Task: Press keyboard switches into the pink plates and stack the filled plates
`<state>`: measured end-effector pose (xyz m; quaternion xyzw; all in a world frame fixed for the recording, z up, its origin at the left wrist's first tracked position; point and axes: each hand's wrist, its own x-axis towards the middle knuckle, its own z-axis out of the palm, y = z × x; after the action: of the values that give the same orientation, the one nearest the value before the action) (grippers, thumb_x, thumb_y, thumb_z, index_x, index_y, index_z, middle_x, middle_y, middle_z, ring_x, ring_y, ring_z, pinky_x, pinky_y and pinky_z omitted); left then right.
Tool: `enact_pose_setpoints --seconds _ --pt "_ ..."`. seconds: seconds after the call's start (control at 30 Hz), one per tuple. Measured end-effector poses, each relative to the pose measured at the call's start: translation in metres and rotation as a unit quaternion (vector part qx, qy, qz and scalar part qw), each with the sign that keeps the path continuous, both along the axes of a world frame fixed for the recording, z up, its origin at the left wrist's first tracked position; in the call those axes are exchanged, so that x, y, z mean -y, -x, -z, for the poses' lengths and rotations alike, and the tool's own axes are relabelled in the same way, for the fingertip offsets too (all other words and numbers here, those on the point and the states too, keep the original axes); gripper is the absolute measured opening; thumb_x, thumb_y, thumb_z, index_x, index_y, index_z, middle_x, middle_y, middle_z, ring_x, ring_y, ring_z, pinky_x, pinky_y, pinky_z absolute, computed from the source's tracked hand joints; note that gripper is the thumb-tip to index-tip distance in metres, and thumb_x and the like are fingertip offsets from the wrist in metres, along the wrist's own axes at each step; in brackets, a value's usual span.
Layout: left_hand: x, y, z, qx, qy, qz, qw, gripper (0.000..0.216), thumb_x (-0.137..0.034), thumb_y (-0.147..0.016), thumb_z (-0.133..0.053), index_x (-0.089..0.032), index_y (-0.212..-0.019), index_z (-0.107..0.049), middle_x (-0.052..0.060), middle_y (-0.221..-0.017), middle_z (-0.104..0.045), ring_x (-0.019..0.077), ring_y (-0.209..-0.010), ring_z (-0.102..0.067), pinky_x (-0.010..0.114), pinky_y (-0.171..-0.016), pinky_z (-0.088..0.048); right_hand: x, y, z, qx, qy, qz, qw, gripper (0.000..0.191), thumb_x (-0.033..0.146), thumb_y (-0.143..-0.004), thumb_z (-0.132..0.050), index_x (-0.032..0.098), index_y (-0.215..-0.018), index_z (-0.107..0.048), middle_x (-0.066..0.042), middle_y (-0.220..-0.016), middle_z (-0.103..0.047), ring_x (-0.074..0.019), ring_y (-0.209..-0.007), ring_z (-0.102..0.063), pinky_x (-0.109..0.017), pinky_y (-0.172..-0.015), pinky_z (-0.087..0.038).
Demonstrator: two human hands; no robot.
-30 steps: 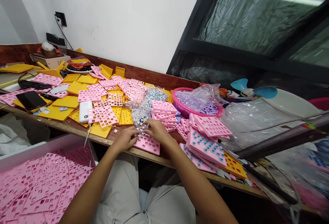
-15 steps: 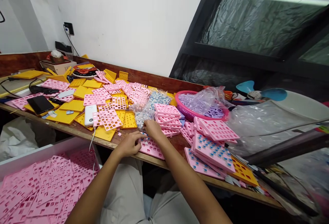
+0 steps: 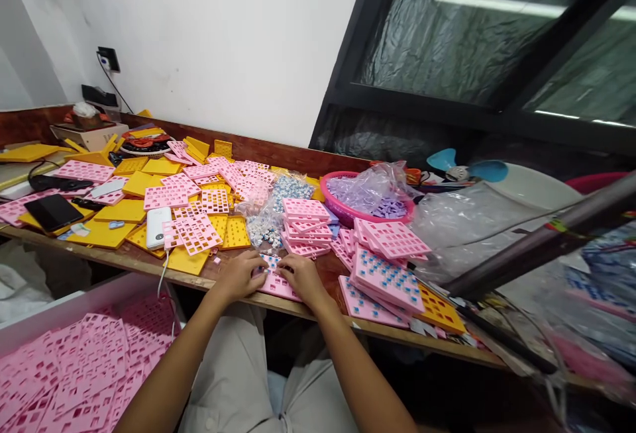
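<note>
A pink plastic panel [image 3: 278, 285] with rows of square holes lies at the table's front edge, a few small blue-and-white pieces set in its upper part. My left hand [image 3: 242, 277] rests on the panel's left side, fingers curled together; whatever is in them is hidden. Over the panel's right half, my right hand [image 3: 304, 279] has its fingers bent down and pinched at the holes, with any small piece there too small to make out. Just behind, a clear bag [image 3: 264, 229] spills small white and blue pieces. A stack of pink panels [image 3: 305, 224] stands right behind my right hand.
Panels filled with blue pieces [image 3: 387, 279] are stacked at right, before a pink basket [image 3: 328, 202] of purple parts. Yellow panels [image 3: 114, 211], a phone [image 3: 53, 212] and a white power bank [image 3: 158, 226] lie left. Below, a box holds many pink plates [image 3: 84, 360].
My right hand has come back from the bag of small pieces to the pink panel, beside my left hand. The camera view has turned a little to the right.
</note>
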<state>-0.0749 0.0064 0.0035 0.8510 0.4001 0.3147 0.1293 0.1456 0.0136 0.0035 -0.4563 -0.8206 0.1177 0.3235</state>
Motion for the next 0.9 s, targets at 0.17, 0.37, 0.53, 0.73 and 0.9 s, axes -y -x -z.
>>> enact_pose_setpoints --seconds 0.17,0.37,0.53,0.73,0.9 --pt "0.005 0.000 0.003 -0.036 -0.048 0.007 0.998 0.025 -0.019 -0.090 -0.058 -0.023 -0.112 -0.069 0.006 -0.104 -0.067 0.0200 -0.097 -0.062 0.030 -0.085 -0.048 -0.005 0.003 0.010 -0.041 -0.006 0.018 0.999 0.013 0.012 -0.085 -0.070 0.019 -0.094 -0.076 -0.006 -0.092 -0.076 -0.0191 -0.085 -0.069 -0.030 -0.081 -0.051" --pt "0.003 -0.003 0.004 -0.080 -0.076 0.020 0.994 0.020 -0.021 -0.095 -0.055 -0.023 -0.109 -0.069 0.007 -0.103 -0.066 0.0200 -0.094 -0.063 0.030 -0.083 -0.049 0.003 0.003 0.001 0.061 -0.025 0.010 0.998 0.019 0.011 -0.093 -0.058 0.018 -0.100 -0.075 -0.008 -0.096 -0.073 -0.0183 -0.089 -0.066 -0.027 -0.083 -0.048" --pt "0.001 -0.006 0.001 -0.055 -0.061 0.008 0.997 0.013 -0.026 -0.098 -0.054 -0.021 -0.103 -0.065 0.005 -0.101 -0.067 0.0190 -0.093 -0.064 0.029 -0.081 -0.048 -0.006 0.005 -0.030 0.199 0.004 -0.034 0.979 0.022 0.008 -0.092 -0.055 0.018 -0.101 -0.073 -0.008 -0.100 -0.074 -0.0186 -0.092 -0.066 -0.025 -0.080 -0.044" --pt "0.002 -0.009 0.003 -0.088 -0.110 0.004 0.990 0.015 -0.031 -0.099 -0.053 -0.020 -0.097 -0.064 0.007 -0.094 -0.068 0.0210 -0.091 -0.062 0.032 -0.081 -0.047 -0.017 0.014 -0.055 0.323 0.045 -0.054 0.944 0.021 0.014 -0.094 -0.053 0.018 -0.102 -0.072 -0.011 -0.103 -0.074 -0.0220 -0.094 -0.067 -0.025 -0.076 -0.041" --pt "0.001 -0.008 0.005 -0.061 -0.114 -0.009 0.992 0.015 -0.029 -0.100 -0.052 -0.020 -0.098 -0.064 0.008 -0.098 -0.066 0.0217 -0.096 -0.059 0.034 -0.085 -0.047 -0.020 0.013 -0.055 0.343 0.054 -0.046 0.937 0.022 0.015 -0.095 -0.053 0.019 -0.105 -0.071 -0.011 -0.103 -0.074 -0.0221 -0.094 -0.068 -0.025 -0.076 -0.040"
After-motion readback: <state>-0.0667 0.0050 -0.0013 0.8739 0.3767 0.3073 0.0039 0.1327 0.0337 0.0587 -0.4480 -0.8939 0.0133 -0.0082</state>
